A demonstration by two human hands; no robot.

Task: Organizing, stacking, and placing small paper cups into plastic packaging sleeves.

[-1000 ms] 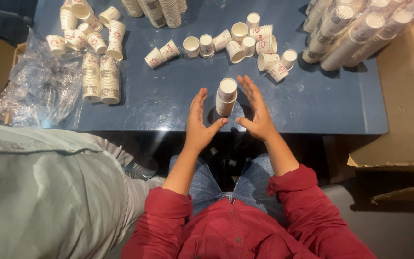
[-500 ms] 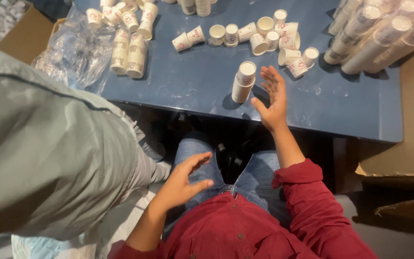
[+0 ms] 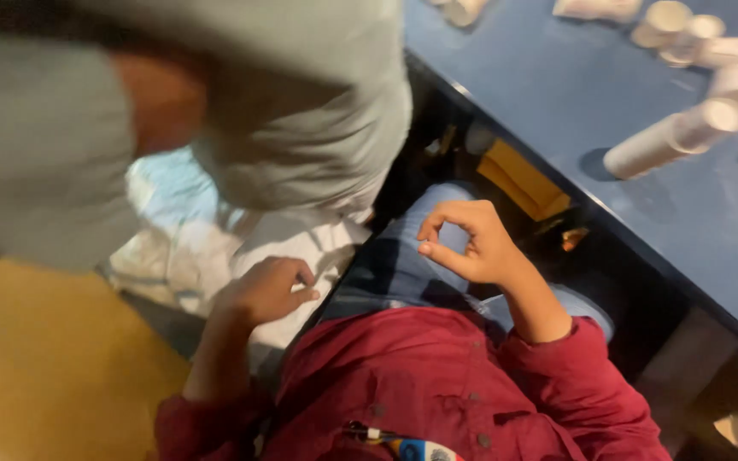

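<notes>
Your hands are off the table, down at your lap.
Your left hand curls, holding nothing, on white plastic wrap; your right hand hovers half-curled and empty, near the stacked paper cups.

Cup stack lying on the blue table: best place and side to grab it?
Grip the cup stack around its middle, coming from above, fingers spanning its width. It lies on its side on the table, slanted, open end up-right, so the long rounded wall is exposed. Probably the right hand, the nearer one; the left hand is down by white plastic.
</notes>
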